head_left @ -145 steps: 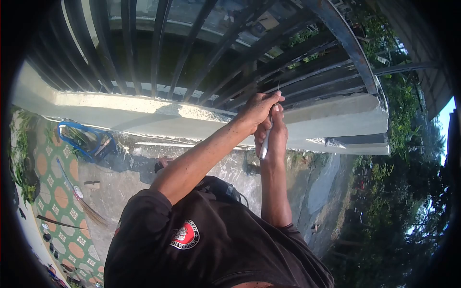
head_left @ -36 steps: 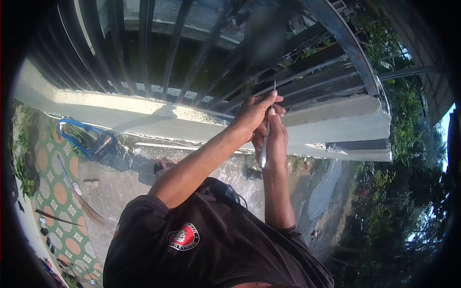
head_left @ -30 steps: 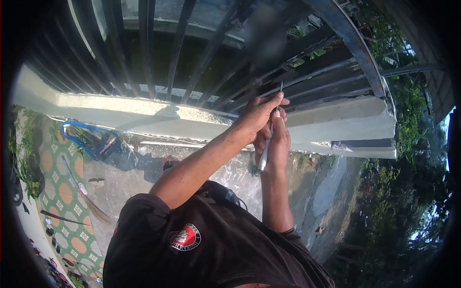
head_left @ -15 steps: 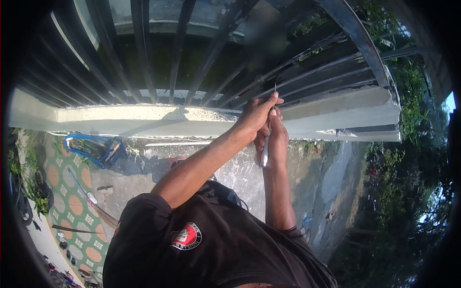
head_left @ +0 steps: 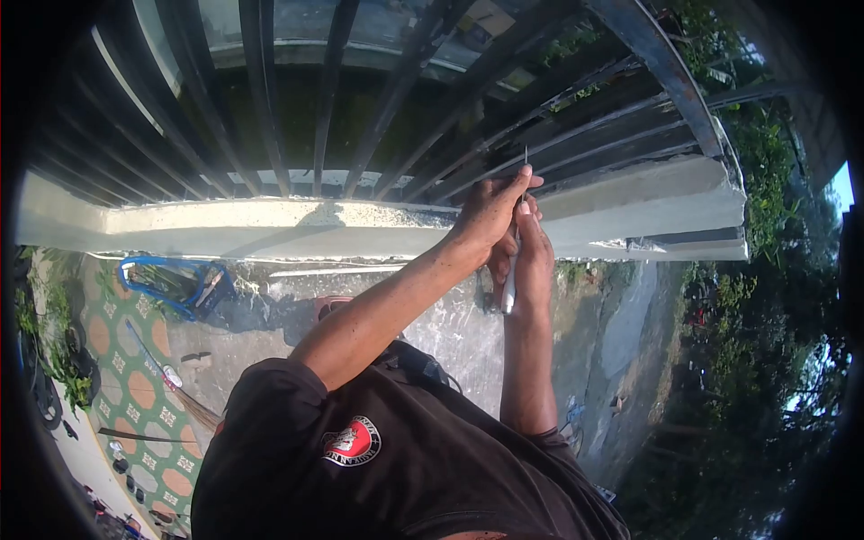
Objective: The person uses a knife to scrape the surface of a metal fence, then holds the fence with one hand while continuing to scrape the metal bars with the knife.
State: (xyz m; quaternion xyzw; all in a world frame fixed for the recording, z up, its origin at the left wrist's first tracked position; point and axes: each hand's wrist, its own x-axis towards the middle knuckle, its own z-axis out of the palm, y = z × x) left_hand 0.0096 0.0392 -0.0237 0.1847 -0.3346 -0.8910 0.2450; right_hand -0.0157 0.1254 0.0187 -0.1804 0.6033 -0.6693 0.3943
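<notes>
The left hand pinches the tool near its thin tip. The right hand curls its fingers round the white handle. Dark bars are past the fingertips.

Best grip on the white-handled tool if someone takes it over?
White-handled tool: likely the handle's butt, from the wearer's side. It's thicker and partly exposed by the right hand; the opposite end is a thin metal tip poking past the left hand.
</notes>
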